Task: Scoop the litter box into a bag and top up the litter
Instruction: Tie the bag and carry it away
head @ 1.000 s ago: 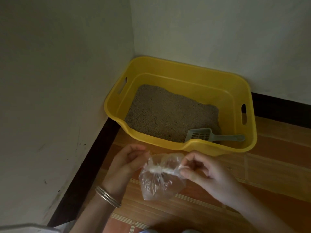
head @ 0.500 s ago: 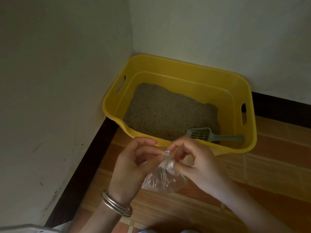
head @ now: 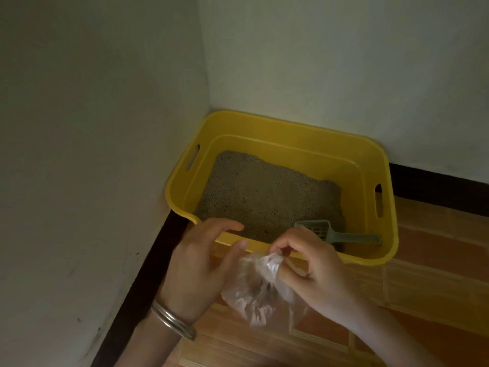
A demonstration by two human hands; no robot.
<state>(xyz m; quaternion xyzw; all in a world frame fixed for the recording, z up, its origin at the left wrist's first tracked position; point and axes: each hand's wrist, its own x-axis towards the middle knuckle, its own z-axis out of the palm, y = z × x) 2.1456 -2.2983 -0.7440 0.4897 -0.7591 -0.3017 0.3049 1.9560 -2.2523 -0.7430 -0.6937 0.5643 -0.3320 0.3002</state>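
Clear plastic bag [head: 260, 292] — crumpled, neck pinched by right hand [head: 315, 271]

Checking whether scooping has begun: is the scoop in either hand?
No, the scoop lies inside the yellow litter box, while the right hand pinches the clear plastic bag.
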